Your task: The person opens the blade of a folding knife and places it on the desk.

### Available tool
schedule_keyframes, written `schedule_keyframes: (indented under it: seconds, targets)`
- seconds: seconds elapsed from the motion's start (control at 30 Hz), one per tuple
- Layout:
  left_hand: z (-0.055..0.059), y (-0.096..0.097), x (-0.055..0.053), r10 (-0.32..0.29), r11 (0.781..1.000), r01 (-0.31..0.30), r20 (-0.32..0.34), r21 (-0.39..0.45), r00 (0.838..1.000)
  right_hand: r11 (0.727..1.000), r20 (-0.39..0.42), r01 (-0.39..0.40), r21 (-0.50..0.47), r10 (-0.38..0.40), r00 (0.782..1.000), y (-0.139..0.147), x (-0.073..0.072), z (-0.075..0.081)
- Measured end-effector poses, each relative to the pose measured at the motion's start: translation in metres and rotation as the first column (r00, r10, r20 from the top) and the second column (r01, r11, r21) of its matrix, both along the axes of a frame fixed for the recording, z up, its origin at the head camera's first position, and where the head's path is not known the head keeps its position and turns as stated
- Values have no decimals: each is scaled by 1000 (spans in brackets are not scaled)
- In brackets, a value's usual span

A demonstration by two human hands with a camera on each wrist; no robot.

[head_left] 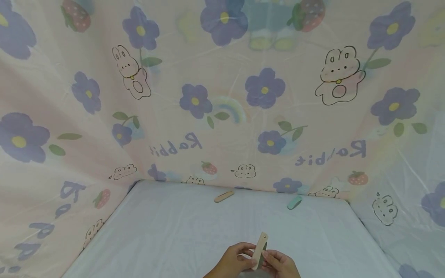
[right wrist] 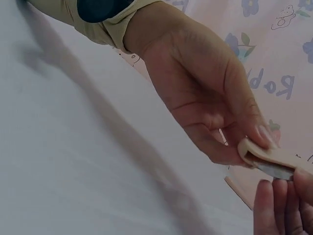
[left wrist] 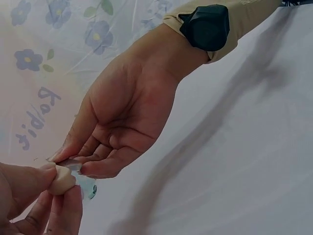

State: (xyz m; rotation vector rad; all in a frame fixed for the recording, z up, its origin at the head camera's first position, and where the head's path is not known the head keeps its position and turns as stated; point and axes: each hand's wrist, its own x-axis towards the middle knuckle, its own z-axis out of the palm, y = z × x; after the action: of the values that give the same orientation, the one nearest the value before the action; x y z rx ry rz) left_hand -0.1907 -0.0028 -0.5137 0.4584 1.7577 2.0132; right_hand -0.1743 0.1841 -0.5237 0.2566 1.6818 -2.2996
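Near the front of the white surface, my left hand grips the beige handle of a folding knife between thumb and fingers. The handle stands tilted up, a small rivet near its top end. My right hand pinches at the grey metal blade along the handle's right side, thumb and fingertips close together. In the right wrist view the blade lies partly inside the handle's slot, with fingertips of both hands on the knife. The left wrist view shows the handle's rounded end; fingers hide much of the rest.
Farther back lie a second beige folding tool and a mint-green one, well apart. The white surface is bordered at the back and sides by a printed curtain with flowers and rabbits.
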Motion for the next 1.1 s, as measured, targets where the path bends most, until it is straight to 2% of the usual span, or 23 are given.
schedule_keyframes:
  seconds: [0.17,0.4,0.67,0.77,0.9,1.1]
  targets:
    - [-1,-5,-1,-29,1000,28,-38,-9,999,996,-18,-35,85,37,999,1,-1,-4]
    - [-4,-5,0,1,999,-3,-49,-48,999,986,-40,-100,137,107,994,1,-1,-11]
    - [-3,-7,-1,-8,997,2,-79,-82,997,985,-75,-106,138,117,990,-1,-1,-11]
    - [-4,-8,-2,-20,997,16,-61,-76,998,983,-77,-115,142,127,989,0,-1,-11]
    - [-4,-10,-2,-32,997,29,-43,-69,999,975,-82,-107,196,125,989,0,-1,-8]
    - [-3,-13,-3,-47,997,41,-93,-67,995,953,-93,-84,291,115,989,0,2,-1]
